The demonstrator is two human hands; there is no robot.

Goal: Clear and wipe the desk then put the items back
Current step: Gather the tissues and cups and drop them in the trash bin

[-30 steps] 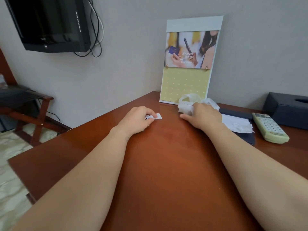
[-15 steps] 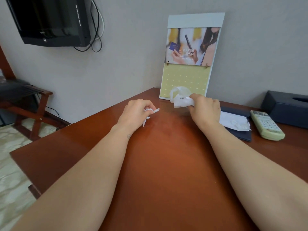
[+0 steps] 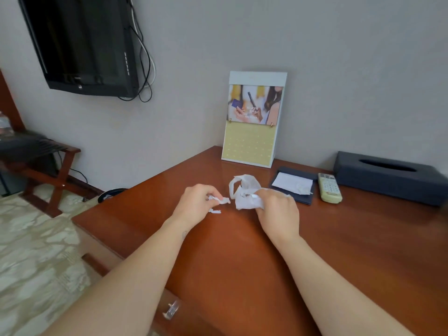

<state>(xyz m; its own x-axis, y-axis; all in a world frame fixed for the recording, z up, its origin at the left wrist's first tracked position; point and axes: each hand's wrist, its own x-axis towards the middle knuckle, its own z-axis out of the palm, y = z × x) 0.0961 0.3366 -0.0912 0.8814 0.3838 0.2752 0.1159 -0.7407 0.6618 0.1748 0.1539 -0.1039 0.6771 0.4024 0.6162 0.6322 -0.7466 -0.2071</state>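
Wood desk (image 3: 242, 263): I see the tissue box (image 3: 388, 175) and calendar (image 3: 253, 120) at the wall, with the folder (image 3: 298, 171) and remote (image 3: 329, 191) in front of them, near the right hand (image 3: 278, 209). The hands are close but apart. The right hand clutches a crumpled bag (image 3: 244, 190). The left hand (image 3: 196, 202) pinches a paper scrap (image 3: 221, 200).

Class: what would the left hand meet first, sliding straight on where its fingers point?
Probably the crumpled white plastic bag in the right hand, just beyond the left hand's white paper scrap.
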